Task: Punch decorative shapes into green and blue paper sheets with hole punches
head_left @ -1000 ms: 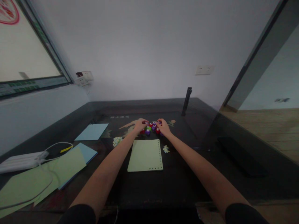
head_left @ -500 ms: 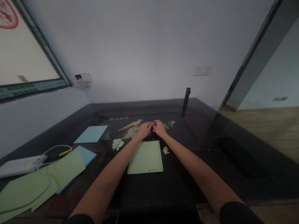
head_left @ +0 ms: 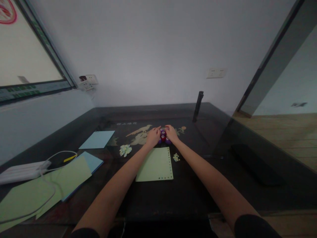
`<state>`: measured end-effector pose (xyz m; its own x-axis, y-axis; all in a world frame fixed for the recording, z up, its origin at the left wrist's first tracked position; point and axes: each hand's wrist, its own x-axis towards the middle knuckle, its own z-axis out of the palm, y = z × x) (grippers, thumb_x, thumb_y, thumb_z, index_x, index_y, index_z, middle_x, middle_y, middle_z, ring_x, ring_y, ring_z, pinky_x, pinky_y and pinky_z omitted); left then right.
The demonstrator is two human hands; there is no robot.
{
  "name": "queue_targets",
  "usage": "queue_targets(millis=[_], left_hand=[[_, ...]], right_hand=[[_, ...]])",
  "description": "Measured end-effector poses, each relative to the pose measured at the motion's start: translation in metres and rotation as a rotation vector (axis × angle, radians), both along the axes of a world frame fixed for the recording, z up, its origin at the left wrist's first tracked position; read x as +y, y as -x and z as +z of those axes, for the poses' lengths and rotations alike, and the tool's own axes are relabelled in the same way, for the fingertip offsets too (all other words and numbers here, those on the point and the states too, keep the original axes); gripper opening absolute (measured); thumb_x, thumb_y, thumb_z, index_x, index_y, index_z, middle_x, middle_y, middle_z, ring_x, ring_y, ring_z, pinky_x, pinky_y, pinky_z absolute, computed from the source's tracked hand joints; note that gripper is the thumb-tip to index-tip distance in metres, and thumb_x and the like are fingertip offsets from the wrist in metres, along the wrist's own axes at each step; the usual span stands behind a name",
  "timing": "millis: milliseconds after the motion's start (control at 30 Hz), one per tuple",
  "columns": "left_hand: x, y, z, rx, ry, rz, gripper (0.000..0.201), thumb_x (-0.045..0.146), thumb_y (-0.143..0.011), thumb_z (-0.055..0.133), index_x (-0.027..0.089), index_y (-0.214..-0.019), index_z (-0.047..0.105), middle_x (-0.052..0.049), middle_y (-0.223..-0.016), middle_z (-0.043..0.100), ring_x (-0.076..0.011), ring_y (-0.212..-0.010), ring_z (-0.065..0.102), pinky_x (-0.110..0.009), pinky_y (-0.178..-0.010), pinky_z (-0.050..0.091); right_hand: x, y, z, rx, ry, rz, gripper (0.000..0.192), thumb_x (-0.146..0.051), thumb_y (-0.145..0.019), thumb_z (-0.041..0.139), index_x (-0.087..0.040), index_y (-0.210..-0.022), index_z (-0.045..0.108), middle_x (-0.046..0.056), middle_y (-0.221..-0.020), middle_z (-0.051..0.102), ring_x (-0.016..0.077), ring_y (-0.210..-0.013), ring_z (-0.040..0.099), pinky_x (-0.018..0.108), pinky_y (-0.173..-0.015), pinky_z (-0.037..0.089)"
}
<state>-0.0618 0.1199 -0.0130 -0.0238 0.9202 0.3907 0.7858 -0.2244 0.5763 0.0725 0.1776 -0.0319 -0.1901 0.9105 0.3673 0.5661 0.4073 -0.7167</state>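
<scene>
Punches [head_left: 163, 136] clustered between both hands, upright.

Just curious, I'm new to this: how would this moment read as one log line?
left hand: cupping small punches | right hand: cupping same cluster | green sheet: flat, nearer | table: dark

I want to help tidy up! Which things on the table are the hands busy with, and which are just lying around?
In use:
left hand
right hand
little punches gathered between the hands
green sheet with holes along its edge

Lying about:
paper bits
blue sheet
white box and cable
black post
</scene>
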Motion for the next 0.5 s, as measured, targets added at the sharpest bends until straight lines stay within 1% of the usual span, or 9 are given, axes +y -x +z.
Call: queue_targets(millis=[100,200,267,333,400,433,500], left_hand=[[0.0,0.006,0.003,-0.094,0.009,0.0,0.044,0.022,-0.09,0.029,0.014,-0.121,0.058,-0.01,-0.126,0.059,-0.0205,-0.118,0.051,-0.038,-0.104,0.036],[-0.001,0.012,0.006,-0.145,0.011,-0.013,0.044,0.018,-0.088,0.029,0.012,-0.119,0.059,-0.011,-0.126,0.058,-0.0195,-0.119,0.05,-0.036,-0.105,0.036],[-0.008,0.016,0.01,-0.162,-0.016,-0.007,0.043,0.017,-0.087,0.03,0.013,-0.118,0.059,-0.01,-0.124,0.059,-0.0191,-0.118,0.05,-0.037,-0.105,0.036],[-0.024,0.019,0.017,-0.173,-0.08,-0.012,0.04,0.016,-0.086,0.032,0.016,-0.116,0.059,-0.008,-0.122,0.059,-0.0187,-0.116,0.051,-0.037,-0.104,0.036],[-0.049,0.019,0.026,-0.15,-0.148,-0.055,0.037,0.017,-0.087,0.033,0.017,-0.111,0.061,-0.008,-0.117,0.061,-0.019,-0.114,0.052,-0.038,-0.103,0.037],[-0.065,0.017,0.031,-0.112,-0.163,-0.103,0.035,0.018,-0.088,0.033,0.018,-0.109,0.061,-0.007,-0.115,0.062,-0.0193,-0.114,0.052,-0.039,-0.102,0.038],[-0.097,0.011,0.037,0.003,-0.144,-0.26,0.031,0.018,-0.087,0.037,0.02,-0.107,0.061,-0.007,-0.112,0.062,-0.02,-0.113,0.052,-0.04,-0.1,0.039]], right_hand=[[0.003,-0.008,0.005,0.124,0.046,-0.083,0.033,-0.022,-0.087,0.034,-0.018,-0.11,0.057,0.01,-0.11,0.062,0.0189,-0.105,0.057,0.034,-0.092,0.042],[-0.004,-0.017,0.01,0.2,0.085,-0.091,0.034,-0.024,-0.087,0.033,-0.019,-0.108,0.059,0.008,-0.101,0.065,0.019,-0.097,0.06,0.033,-0.085,0.046],[-0.014,-0.025,0.013,0.246,0.111,-0.076,0.033,-0.026,-0.086,0.035,-0.018,-0.106,0.06,0.007,-0.097,0.066,0.0192,-0.091,0.061,0.032,-0.08,0.048],[-0.027,-0.036,0.019,0.344,0.128,-0.047,0.029,-0.026,-0.084,0.04,-0.018,-0.103,0.061,0.007,-0.1,0.066,0.0193,-0.093,0.061,0.032,-0.08,0.048],[-0.045,-0.048,0.026,0.448,0.151,-0.006,0.026,-0.027,-0.081,0.046,-0.018,-0.1,0.061,0.008,-0.102,0.065,0.0199,-0.096,0.06,0.032,-0.081,0.048],[-0.056,-0.055,0.029,0.471,0.166,0.028,0.025,-0.029,-0.08,0.049,-0.018,-0.099,0.061,0.008,-0.102,0.064,0.0201,-0.096,0.06,0.032,-0.08,0.049],[-0.08,-0.066,0.035,0.486,0.177,0.1,0.024,-0.032,-0.078,0.054,-0.019,-0.097,0.06,0.007,-0.102,0.064,0.0202,-0.095,0.06,0.032,-0.078,0.049]])
